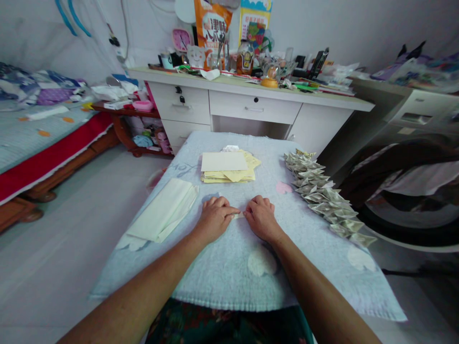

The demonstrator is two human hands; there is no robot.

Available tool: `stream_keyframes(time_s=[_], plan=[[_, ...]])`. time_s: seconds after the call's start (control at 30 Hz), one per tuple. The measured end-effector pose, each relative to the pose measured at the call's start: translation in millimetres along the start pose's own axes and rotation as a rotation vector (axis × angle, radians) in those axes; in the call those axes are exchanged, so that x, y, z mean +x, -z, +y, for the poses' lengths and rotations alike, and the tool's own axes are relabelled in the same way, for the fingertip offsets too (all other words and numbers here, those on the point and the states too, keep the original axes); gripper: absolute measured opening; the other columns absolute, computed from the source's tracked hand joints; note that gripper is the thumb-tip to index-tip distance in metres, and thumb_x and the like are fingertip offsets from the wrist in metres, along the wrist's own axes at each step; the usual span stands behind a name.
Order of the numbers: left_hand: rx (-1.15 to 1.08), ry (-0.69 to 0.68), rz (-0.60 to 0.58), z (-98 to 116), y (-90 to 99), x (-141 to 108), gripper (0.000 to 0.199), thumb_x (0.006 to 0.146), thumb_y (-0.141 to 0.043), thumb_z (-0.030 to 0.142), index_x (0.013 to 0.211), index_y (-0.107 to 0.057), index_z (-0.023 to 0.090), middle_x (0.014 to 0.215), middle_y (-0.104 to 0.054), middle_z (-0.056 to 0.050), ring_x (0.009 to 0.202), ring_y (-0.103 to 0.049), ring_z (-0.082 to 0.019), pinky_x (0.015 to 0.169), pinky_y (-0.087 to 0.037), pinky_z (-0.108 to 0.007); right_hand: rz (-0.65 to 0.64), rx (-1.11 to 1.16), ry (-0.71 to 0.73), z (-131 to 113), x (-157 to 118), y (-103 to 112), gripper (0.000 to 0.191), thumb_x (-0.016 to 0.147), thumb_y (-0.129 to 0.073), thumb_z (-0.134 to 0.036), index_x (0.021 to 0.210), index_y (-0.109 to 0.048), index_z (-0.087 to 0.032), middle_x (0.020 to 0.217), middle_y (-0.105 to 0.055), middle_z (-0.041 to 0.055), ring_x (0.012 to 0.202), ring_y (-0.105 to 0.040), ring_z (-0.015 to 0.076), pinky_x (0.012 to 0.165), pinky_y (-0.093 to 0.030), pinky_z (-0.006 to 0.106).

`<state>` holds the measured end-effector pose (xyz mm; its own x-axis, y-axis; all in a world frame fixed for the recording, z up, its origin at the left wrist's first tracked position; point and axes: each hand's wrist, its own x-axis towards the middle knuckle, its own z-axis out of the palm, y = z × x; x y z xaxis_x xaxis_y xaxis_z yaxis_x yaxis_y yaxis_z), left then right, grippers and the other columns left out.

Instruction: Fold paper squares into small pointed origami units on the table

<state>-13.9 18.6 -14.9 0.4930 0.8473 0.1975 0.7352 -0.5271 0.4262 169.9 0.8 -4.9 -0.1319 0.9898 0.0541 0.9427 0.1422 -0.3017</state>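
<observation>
Between my two hands lies a small strip of folded paper, mostly covered by my fingers. My left hand is closed on its left end, thumb and fingers pressed together. At the other end my right hand is closed with curled fingers pressing on the paper. Just beyond them sits a stack of yellowish paper with a pale sheet on top. To the left rests a folded bundle of pale paper. On the right, several pointed folded paper pieces stand in a long row.
A light blue cloth covers the table. Behind it stands a white desk crowded with jars, packets and small items. A washing machine is at the right, a bed at the left.
</observation>
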Motion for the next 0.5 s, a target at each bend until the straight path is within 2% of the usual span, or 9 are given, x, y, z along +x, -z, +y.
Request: stream_keyframes(time_s=[0.17,0.37,0.5], plan=[[-0.005,0.009,-0.007,0.4,0.4,0.7,0.030,0.086,-0.055,0.022,0.108,-0.070,0.036,0.093,-0.057,-0.003,0.093,-0.046,-0.021,0.081,-0.033,-0.037,0.009,0.049,0.002,-1.1,-1.6,1.7,0.012,0.090,-0.049,-0.026,0.090,-0.060,-0.021,0.099,-0.053,0.0058,0.096,-0.043,0.0213,0.080,-0.030,0.034],[-0.011,0.015,-0.003,1.1,0.5,1.1,0.027,0.086,-0.056,0.025,0.106,-0.070,0.036,0.094,-0.057,-0.003,0.094,-0.046,-0.021,0.083,-0.033,-0.038,0.055,0.003,0.033,-7.1,-3.6,0.0,0.027,0.087,-0.054,-0.047,0.092,-0.058,-0.020,0.098,-0.053,0.0075,0.095,-0.043,0.0240,0.082,-0.031,0.036],[-0.013,0.024,-0.001,1.5,-0.2,0.9,0.026,0.085,-0.057,0.024,0.106,-0.069,0.034,0.096,-0.058,-0.003,0.096,-0.047,-0.022,0.084,-0.033,-0.038,0.054,-0.050,0.010,-10.0,-2.3,-3.4,0.029,0.084,-0.058,-0.047,0.094,-0.057,-0.020,0.101,-0.052,0.0085,0.096,-0.043,0.0254,0.080,-0.031,0.037]])
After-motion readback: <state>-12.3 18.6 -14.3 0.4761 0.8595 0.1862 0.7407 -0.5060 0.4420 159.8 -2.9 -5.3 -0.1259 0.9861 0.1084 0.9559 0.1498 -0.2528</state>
